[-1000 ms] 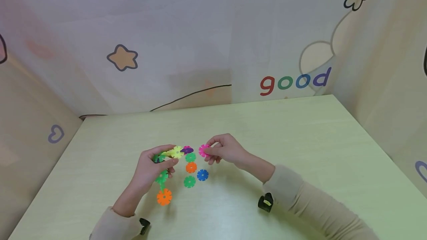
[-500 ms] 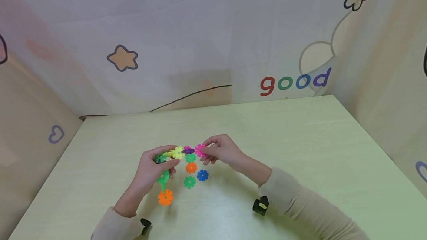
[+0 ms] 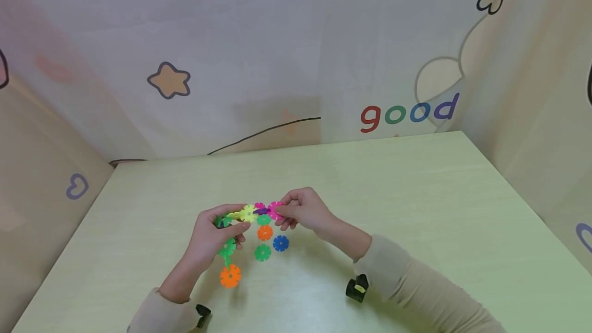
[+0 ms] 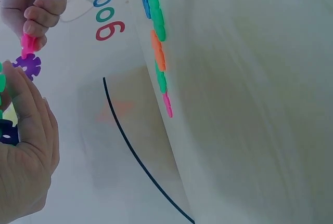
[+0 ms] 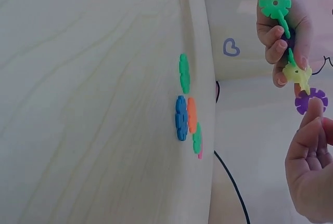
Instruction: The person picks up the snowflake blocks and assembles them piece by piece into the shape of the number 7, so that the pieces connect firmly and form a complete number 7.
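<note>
while the left hand [image 3: 209, 234] is raised above the table [image 3: 416, 194] with thumb and fingers closed round a chain [image 3: 226, 246] of flower-shaped discs, the right hand [image 3: 305, 211] has thumb and forefinger drawn together on a pink disc [image 3: 274, 211], its other fingers bent in beneath. the pink disc is between the two hands and meets the purple disc [image 5: 304, 105] at the free end of the chain; how far the slots of the two run into each other cannot be told. from the purple disc the chain runs back towards the left hand through a yellow disc [image 3: 248, 213], passes a dark disc [image 4: 9, 133] among the fingers, then goes on through green ones and hangs below the palm, ending in an orange disc [image 3: 230, 276] nearest the left wrist. lower than both hands, and between them, separate discs lie flat on the table: a blue disc [image 3: 280, 243] on the right hand's side, a loose green disc [image 3: 262, 253] just beside it on the left hand's side, a loose orange disc [image 3: 265, 233] beyond these, then a second green one [image 3: 264, 219] and a loose pink disc [image 3: 260, 205] partly hidden behind the purple one. a black device [image 3: 357, 288] sits under the right wrist, beside the beige sleeve [image 3: 393, 266].
</note>
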{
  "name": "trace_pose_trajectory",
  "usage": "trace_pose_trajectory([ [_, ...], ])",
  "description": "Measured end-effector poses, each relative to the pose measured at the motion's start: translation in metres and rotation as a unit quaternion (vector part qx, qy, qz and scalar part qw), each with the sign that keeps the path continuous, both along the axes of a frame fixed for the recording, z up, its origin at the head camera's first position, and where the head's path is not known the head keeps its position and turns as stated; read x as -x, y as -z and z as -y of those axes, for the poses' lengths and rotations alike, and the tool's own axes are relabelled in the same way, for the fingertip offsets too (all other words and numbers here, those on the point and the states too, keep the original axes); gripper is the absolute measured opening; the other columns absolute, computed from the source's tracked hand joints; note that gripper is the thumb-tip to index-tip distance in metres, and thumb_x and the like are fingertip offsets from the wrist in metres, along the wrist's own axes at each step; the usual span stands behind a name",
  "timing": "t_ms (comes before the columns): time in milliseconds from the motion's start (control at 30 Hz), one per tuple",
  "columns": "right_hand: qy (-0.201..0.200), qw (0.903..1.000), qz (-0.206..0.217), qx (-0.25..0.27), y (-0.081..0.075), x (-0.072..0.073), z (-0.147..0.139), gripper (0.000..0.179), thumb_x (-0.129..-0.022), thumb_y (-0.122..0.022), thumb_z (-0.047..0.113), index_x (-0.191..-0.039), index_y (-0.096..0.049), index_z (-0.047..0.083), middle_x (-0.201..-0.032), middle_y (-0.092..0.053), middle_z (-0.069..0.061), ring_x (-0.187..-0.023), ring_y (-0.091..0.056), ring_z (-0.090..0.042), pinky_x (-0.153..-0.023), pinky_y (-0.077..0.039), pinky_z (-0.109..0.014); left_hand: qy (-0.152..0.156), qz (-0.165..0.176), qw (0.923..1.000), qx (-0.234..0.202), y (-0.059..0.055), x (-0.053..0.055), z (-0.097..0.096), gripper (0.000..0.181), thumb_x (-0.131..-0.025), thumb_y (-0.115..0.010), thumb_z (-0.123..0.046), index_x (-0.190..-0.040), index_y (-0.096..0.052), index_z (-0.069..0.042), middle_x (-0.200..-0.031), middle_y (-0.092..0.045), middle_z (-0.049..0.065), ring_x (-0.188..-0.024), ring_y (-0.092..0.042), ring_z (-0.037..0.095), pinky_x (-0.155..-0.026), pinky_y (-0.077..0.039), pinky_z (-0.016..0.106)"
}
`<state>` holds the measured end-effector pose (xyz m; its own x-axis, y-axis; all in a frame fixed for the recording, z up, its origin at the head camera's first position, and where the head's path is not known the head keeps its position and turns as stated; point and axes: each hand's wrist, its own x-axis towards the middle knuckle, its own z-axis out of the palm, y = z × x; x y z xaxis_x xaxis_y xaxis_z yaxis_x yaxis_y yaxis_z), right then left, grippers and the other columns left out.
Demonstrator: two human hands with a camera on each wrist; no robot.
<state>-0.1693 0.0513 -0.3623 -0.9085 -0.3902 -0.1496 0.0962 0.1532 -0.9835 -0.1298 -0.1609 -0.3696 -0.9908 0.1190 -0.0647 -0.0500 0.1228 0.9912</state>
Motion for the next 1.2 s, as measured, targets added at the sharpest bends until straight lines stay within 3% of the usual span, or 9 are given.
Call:
trace_pose_trajectory([
  [233, 0.013, 0.9999, -0.006, -0.003, -0.002, -0.003, 0.004, 0.012, -0.085, -0.063, 0.006, -0.088, -0.06, -0.006, -0.069, -0.066, -0.011, -0.053, -0.061, -0.014, -0.054, -0.049, -0.022, -0.009, 0.006, 0.9999, 0.0, 0.0, -0.001, -0.001, 0.039, -0.079, -0.067, 0.001, -0.117, -0.058, 0.002, -0.08, -0.061, 0.023, -0.051, -0.058, 0.019, -0.055, -0.054, 0.032],
  [500, 0.025, 0.9995, -0.019, 0.003, -0.006, -0.008, 0.005, 0.013, -0.086, -0.061, 0.005, -0.09, -0.06, -0.008, -0.071, -0.066, -0.014, -0.053, -0.061, -0.013, -0.056, -0.051, -0.025, -0.011, -0.005, 0.9998, -0.013, -0.001, 0.0, -0.005, 0.039, -0.08, -0.066, 0.002, -0.118, -0.056, 0.004, -0.074, -0.062, 0.017, -0.051, -0.058, 0.018, -0.055, -0.054, 0.032],
  [933, -0.027, 0.9996, -0.01, -0.006, 0.001, -0.004, -0.003, 0.019, -0.087, -0.062, 0.011, -0.1, -0.06, -0.003, -0.071, -0.066, -0.01, -0.058, -0.063, -0.016, -0.06, -0.053, -0.029, 0.004, -0.004, 0.9999, -0.016, -0.001, 0.0, 0.0, 0.04, -0.08, -0.066, 0.001, -0.119, -0.055, 0.005, -0.08, -0.06, 0.019, -0.052, -0.058, 0.017, -0.056, -0.054, 0.032],
  [1100, -0.053, 0.9973, -0.038, -0.031, 0.004, -0.003, -0.01, 0.021, -0.086, -0.063, 0.012, -0.101, -0.061, -0.002, -0.07, -0.065, -0.007, -0.06, -0.061, -0.018, -0.059, -0.052, -0.028, -0.002, -0.008, 0.9999, -0.009, -0.003, 0.0, 0.004, 0.042, -0.08, -0.067, 0.0, -0.12, -0.054, 0.004, -0.081, -0.061, 0.019, -0.053, -0.06, 0.019, -0.056, -0.054, 0.032],
  [1200, -0.067, 0.9953, -0.053, -0.045, 0.007, -0.002, -0.013, 0.023, -0.084, -0.066, 0.012, -0.1, -0.062, -0.003, -0.07, -0.064, -0.011, -0.063, -0.059, -0.029, -0.058, -0.051, -0.029, -0.008, -0.012, 0.9999, -0.003, -0.004, 0.001, 0.008, 0.043, -0.08, -0.067, -0.001, -0.121, -0.054, 0.004, -0.081, -0.062, 0.019, -0.054, -0.06, 0.02, -0.056, -0.054, 0.032],
])
